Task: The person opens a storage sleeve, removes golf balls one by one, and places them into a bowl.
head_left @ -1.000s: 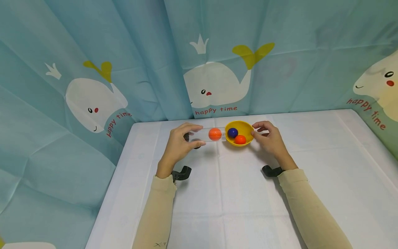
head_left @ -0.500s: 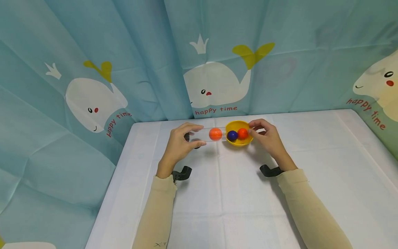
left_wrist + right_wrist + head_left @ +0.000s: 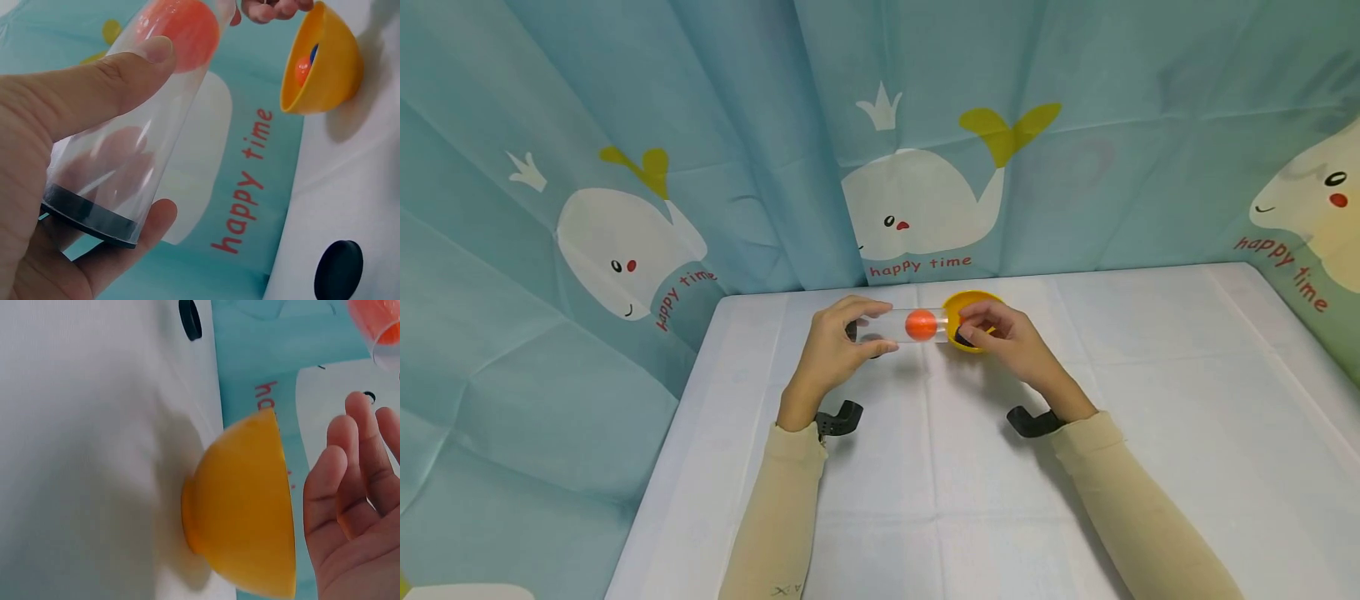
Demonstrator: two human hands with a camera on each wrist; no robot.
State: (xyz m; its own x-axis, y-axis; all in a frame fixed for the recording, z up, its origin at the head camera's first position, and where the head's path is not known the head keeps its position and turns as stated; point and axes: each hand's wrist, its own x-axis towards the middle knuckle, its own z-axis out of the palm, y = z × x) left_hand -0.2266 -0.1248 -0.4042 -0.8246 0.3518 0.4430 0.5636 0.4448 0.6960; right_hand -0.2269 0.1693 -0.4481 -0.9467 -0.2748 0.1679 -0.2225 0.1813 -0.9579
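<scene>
My left hand (image 3: 835, 342) grips a clear plastic tube (image 3: 165, 144) with a black end cap (image 3: 90, 215), thumb on one side and fingers on the other. The tube lies sideways in the head view, with an orange ball (image 3: 921, 325) inside near its right end. That end reaches the rim of a yellow bowl (image 3: 244, 506). Over the bowl is my right hand (image 3: 1003, 337), its fingers loosely bent near the tube's mouth. In the left wrist view, another orange ball (image 3: 302, 70) and a dark blue ball (image 3: 314, 52) show inside the bowl. The right thumb is hidden in its wrist view.
A black round lid (image 3: 339, 272) is on the white-covered table (image 3: 880, 467), mostly hidden by my left hand in the head view. A light blue curtain (image 3: 760, 167) with whale prints hangs along the table's back and left side.
My right hand has moved left from the bowl's right rim to over the bowl by the tube's mouth. The orange ball in the bowl rolled up beside the blue one. The left hand stays almost still.
</scene>
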